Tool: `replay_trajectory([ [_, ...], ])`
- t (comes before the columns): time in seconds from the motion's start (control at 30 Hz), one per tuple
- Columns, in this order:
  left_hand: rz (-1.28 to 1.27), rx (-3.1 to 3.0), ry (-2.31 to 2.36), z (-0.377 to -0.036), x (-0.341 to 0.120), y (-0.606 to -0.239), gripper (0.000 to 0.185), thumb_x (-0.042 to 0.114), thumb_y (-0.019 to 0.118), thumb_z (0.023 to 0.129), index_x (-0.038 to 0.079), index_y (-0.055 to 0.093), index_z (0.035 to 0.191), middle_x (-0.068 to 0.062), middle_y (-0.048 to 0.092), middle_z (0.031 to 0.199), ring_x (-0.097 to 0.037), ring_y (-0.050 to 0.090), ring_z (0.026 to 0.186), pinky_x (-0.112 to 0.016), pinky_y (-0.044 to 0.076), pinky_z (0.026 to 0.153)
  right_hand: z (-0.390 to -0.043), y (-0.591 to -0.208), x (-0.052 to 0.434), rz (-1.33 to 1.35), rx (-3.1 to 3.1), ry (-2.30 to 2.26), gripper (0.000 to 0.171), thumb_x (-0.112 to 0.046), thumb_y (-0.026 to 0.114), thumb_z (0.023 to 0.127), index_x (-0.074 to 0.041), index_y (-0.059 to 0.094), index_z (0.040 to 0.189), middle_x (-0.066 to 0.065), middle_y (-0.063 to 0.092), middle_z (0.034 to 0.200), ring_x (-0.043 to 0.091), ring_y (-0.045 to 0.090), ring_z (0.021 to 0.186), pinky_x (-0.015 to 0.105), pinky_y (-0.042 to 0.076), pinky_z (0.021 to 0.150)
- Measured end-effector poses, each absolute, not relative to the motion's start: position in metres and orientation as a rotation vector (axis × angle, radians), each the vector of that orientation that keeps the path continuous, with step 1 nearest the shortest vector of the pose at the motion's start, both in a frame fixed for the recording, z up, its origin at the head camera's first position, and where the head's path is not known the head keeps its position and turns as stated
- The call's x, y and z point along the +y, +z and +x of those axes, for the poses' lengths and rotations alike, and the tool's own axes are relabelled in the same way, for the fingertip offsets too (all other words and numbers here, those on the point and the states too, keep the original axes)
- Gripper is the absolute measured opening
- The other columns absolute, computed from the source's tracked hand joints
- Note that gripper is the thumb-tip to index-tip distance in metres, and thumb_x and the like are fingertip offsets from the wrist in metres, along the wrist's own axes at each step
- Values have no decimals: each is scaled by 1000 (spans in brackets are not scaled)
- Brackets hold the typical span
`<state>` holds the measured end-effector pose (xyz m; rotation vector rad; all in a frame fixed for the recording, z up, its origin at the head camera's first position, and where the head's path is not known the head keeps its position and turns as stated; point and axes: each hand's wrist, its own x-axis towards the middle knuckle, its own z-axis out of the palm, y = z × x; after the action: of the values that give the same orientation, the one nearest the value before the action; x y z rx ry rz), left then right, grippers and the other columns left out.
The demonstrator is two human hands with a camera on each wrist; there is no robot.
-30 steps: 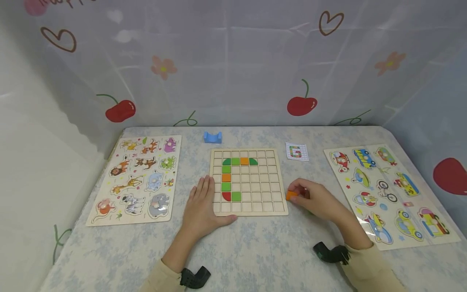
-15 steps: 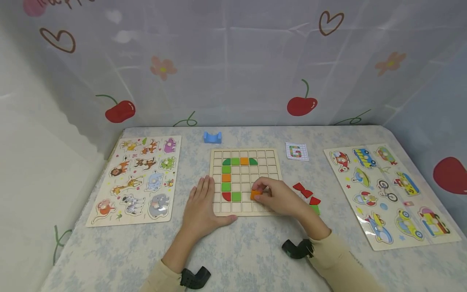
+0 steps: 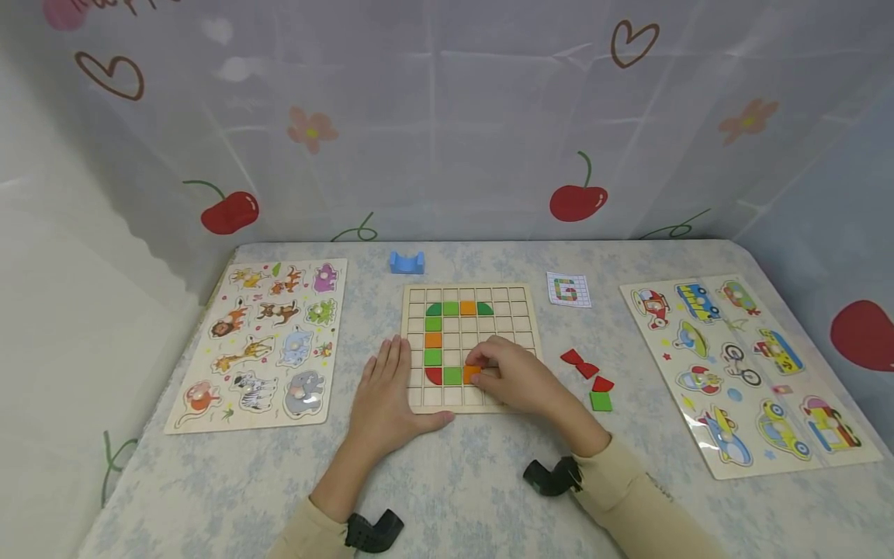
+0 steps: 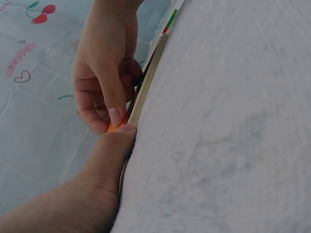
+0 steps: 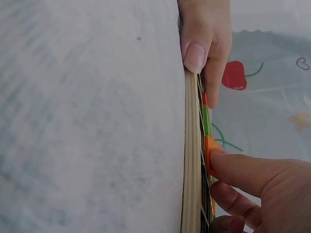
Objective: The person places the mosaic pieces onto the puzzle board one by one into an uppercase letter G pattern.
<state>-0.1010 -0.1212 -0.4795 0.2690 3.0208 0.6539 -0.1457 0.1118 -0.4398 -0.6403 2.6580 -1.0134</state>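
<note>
A wooden grid board lies mid-table with green, orange and red tiles forming a curved line. My right hand is over its lower rows and pinches an orange square tile, set down beside the green tile of the bottom row. In the right wrist view my thumb presses on the orange tile above the board edge. My left hand lies flat on the table, fingers straight, thumb against the board's front left corner. The left wrist view shows the orange tile under my right fingers.
Two red pieces and a green square lie loose right of the board. A pattern card and a blue block sit behind it. An animal puzzle lies left, a vehicle puzzle right.
My right hand carried the orange tile from the loose pieces on the right, leftward over the board, down to the cell beside the green tile. My left hand stayed put.
</note>
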Motion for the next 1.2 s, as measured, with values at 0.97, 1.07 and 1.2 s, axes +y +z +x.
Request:
replay_trajectory([
  [0.97, 279, 3015, 645, -100, -121, -479, 131, 80, 66, 69, 4, 9, 159, -13, 9, 168, -27, 5, 156, -50, 10, 126, -130, -433, 199, -467, 2788, -935, 26, -18, 73, 90, -17, 70, 116, -2, 64, 104, 14, 53, 83, 29, 46, 72],
  [1.07, 276, 3017, 649, -100, -121, -480, 131, 79, 67, 69, 4, 9, 159, -12, 9, 168, -27, 5, 156, -50, 10, 126, -127, -434, 219, -415, 2829, -910, 27, -16, 73, 90, -15, 69, 117, 0, 65, 106, 16, 56, 90, 30, 48, 76],
  [1.2, 272, 3028, 657, -100, -121, -481, 131, 78, 68, 69, 4, 10, 159, -12, 9, 168, -28, 6, 156, -51, 10, 126, -126, -434, 237, -341, 2875, -879, 30, -17, 73, 90, -13, 68, 119, 3, 64, 106, 16, 55, 83, 27, 48, 69],
])
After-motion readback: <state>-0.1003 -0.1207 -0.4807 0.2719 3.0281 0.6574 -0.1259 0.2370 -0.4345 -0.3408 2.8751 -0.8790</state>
